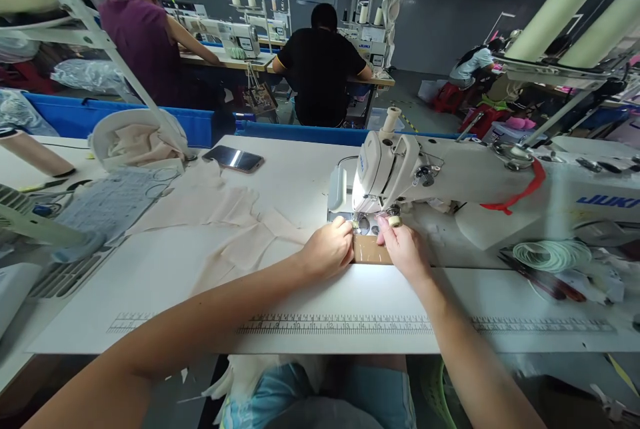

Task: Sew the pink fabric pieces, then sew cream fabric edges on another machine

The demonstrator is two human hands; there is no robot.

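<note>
My left hand (pixel 327 247) is closed, its fingertips pinched together just left of the needle area of the white sewing machine (pixel 380 172). My right hand (pixel 404 249) is closed too, thumb and finger together to the right of the presser foot. What either hand pinches is too small or hidden to make out. Between the hands lies a shiny brown plate (pixel 371 252) on the machine bed. Pale pink fabric pieces (pixel 235 229) spread over the white table (pixel 295 292), one reaching up to my left hand. The machine's lamp lights the fingertips.
A phone (pixel 234 158) lies behind the fabric. At left are a white bin (pixel 107 142) holding cloth and a printed sheet (pixel 117 199). A mint-green cord coil (pixel 551 256) sits at right. A ruler scale (pixel 330 324) runs along the front edge. Other people work beyond.
</note>
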